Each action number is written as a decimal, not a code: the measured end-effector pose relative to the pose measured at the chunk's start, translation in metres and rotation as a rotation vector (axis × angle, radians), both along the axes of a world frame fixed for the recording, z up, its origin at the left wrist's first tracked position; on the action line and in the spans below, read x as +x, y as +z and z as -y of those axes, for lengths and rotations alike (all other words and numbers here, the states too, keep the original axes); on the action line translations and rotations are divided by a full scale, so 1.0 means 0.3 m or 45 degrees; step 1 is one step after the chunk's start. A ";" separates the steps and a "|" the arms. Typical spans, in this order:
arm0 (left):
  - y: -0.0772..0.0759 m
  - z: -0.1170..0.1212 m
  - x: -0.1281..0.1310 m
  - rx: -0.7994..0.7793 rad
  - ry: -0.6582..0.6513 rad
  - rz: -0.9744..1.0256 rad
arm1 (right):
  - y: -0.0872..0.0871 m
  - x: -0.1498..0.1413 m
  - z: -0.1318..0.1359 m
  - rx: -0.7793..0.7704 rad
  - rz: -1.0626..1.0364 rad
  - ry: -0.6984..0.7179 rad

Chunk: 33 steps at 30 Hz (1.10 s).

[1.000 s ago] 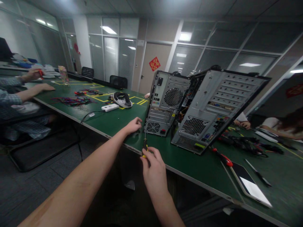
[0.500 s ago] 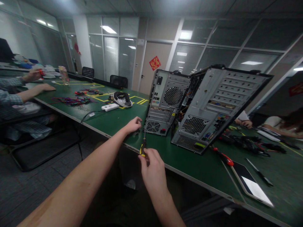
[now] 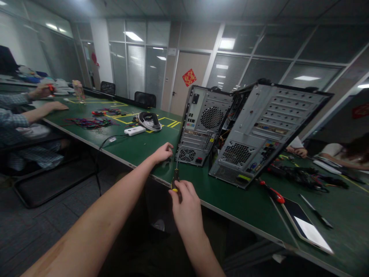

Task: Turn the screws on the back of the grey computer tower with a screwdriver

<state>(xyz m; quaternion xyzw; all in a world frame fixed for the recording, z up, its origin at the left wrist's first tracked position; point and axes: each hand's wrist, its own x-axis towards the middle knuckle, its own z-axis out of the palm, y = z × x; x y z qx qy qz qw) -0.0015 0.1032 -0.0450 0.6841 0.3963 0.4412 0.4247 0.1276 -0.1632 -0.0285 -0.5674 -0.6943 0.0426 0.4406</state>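
Observation:
My right hand (image 3: 187, 202) grips the black and yellow handle of a screwdriver (image 3: 175, 179) between thumb and fingers. The shaft points away from me, its tip at the lower left edge of the back of a computer tower (image 3: 198, 142); the exact contact is too small to make out. Beside that tower's left side is my left hand (image 3: 163, 152), its fingers loosely bent toward the case and nothing visible in them. Whether the fingertips touch the panel cannot be made out. A second, larger computer tower (image 3: 245, 142) stands tilted just to the right.
On the green table (image 3: 227, 200) lie a red-handled tool (image 3: 272, 191), a phone (image 3: 307, 227), a pen-like tool (image 3: 316, 211) and dark cables (image 3: 302, 175). Leftward are a white power strip (image 3: 135, 131) and bundled wires (image 3: 89, 122). Co-workers' hands (image 3: 56, 105) show at both sides.
The screwdriver has turned about its length: the yellow side of its handle has rotated mostly out of sight. Both hands and the towers keep nearly the same places.

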 end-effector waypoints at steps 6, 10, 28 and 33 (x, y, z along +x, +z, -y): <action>0.005 0.006 0.000 -0.002 -0.003 -0.005 | -0.001 0.003 0.001 -0.019 -0.066 0.007; 0.007 0.008 0.000 -0.004 0.001 0.001 | 0.005 0.007 0.007 -0.019 0.053 0.011; 0.014 0.020 0.000 0.002 0.028 -0.022 | 0.025 0.024 0.018 -0.011 -0.032 0.018; 0.012 0.017 0.001 0.013 0.018 -0.043 | 0.015 0.023 0.019 -0.087 -0.080 -0.004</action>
